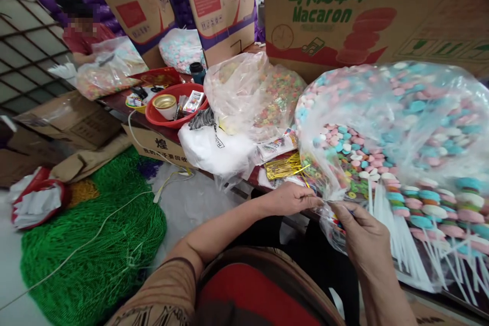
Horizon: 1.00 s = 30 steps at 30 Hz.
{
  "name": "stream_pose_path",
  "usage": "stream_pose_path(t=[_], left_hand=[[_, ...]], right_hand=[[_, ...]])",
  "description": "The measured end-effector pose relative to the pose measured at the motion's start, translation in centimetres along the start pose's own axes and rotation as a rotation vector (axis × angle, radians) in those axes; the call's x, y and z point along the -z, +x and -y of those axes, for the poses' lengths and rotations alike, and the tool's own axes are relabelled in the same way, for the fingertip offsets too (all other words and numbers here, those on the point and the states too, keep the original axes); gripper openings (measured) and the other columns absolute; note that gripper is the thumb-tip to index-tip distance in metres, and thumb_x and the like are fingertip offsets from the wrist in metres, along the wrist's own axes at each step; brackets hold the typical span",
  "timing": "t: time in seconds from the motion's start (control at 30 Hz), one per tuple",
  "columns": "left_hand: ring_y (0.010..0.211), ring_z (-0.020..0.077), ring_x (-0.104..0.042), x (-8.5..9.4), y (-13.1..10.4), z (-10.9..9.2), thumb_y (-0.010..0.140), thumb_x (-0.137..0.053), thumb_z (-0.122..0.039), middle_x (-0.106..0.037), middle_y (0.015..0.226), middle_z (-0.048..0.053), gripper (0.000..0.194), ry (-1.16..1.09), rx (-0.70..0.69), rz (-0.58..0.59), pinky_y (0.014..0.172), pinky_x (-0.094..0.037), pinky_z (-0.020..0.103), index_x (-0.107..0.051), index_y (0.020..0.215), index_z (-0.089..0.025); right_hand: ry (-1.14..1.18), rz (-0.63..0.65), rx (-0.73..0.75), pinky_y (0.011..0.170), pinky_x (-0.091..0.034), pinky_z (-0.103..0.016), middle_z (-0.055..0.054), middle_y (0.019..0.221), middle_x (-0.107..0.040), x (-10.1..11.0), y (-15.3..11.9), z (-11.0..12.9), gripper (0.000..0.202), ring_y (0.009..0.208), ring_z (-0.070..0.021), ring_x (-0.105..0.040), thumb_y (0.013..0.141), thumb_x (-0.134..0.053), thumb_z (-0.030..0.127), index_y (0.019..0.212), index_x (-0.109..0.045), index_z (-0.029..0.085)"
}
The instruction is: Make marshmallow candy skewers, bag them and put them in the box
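My left hand (287, 198) is closed in a pinch at the table's front edge. Facing it, my right hand (364, 232) pinches too, and the fingertips of both hands nearly meet. Between and below them hangs a small clear plastic bag (331, 230) with some coloured print; its edge is held in both hands. Gold twist ties (283, 166) lie just beyond my left hand. To the right of my right hand are white sticks (385, 224) and skewers of pink, blue and white candies (431, 204). An open bag of loose candies (355, 145) stands behind them.
A bag of ring candies (273, 97), a white plastic bag (216, 145) and a red basin (153, 112) stand along the table. Cartons (321, 56) rise behind. Green netting (99, 234) covers the floor at left. Another person (86, 35) sits at the far left.
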<state>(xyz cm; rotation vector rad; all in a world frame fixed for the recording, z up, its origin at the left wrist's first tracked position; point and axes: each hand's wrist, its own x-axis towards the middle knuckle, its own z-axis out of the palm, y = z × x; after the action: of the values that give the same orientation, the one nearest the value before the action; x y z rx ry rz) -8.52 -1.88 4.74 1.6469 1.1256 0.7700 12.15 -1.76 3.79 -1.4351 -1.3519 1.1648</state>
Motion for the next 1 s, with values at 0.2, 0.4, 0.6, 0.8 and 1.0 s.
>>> stream_pose_path(t=[0.2, 0.4, 0.6, 0.8, 1.0], left_hand=[[0.072, 0.0128, -0.053, -1.3, -0.4, -0.4, 0.096, -0.055, -0.053, -0.059, 0.073, -0.001, 0.038, -0.041, -0.038, -0.088, 0.072, -0.041, 0.025, -0.064, 0.083, -0.018], [0.061, 0.0123, -0.047, -1.8, -0.8, -0.7, 0.097, -0.048, -0.053, -0.051, 0.060, -0.002, 0.046, 0.057, -0.097, -0.168, 0.062, -0.038, 0.026, -0.055, 0.066, -0.020], [0.058, 0.0116, -0.052, -3.4, 0.2, -0.9, 0.092, -0.061, -0.051, -0.063, 0.063, -0.002, 0.034, -0.014, -0.113, -0.163, 0.061, -0.043, 0.024, -0.069, 0.081, -0.020], [0.049, 0.0098, -0.045, -2.5, 0.2, -1.2, 0.090, -0.062, -0.056, -0.053, 0.053, -0.005, 0.039, -0.078, -0.028, -0.272, 0.053, -0.038, 0.023, -0.064, 0.073, -0.020], [0.050, 0.0088, -0.044, -2.0, 0.3, -0.4, 0.092, -0.063, -0.052, -0.049, 0.053, -0.006, 0.037, -0.170, -0.047, -0.295, 0.055, -0.039, 0.024, -0.065, 0.074, -0.020]], right_hand=[[-0.198, -0.164, 0.172, 0.052, -0.031, -0.030, 0.003, 0.047, -0.039, -0.6, -1.3, 1.2, 0.050, 0.050, -0.0127, -0.035, 0.081, -0.066, 0.055, 0.047, -0.047, 0.023], [-0.132, -0.104, 0.252, 0.049, -0.025, -0.029, 0.004, 0.047, -0.027, -1.3, -1.9, 1.8, 0.061, 0.048, -0.0093, -0.026, 0.088, -0.053, 0.062, 0.046, -0.028, 0.024], [-0.147, -0.154, 0.192, 0.049, -0.024, -0.027, 0.004, 0.051, -0.029, 0.5, -2.6, 0.9, 0.065, 0.051, -0.0092, -0.028, 0.090, -0.053, 0.068, 0.049, -0.030, 0.023], [-0.315, -0.413, 0.183, 0.053, -0.035, -0.026, 0.001, 0.049, -0.053, 6.0, -1.8, 0.4, 0.059, 0.050, -0.0118, -0.046, 0.093, -0.054, 0.064, 0.054, -0.061, 0.020], [-0.920, -0.340, 0.058, 0.065, -0.041, -0.030, -0.010, 0.080, -0.079, 10.1, 2.0, 0.8, 0.034, 0.075, -0.0225, -0.069, 0.097, -0.055, 0.039, 0.084, -0.080, 0.019]])
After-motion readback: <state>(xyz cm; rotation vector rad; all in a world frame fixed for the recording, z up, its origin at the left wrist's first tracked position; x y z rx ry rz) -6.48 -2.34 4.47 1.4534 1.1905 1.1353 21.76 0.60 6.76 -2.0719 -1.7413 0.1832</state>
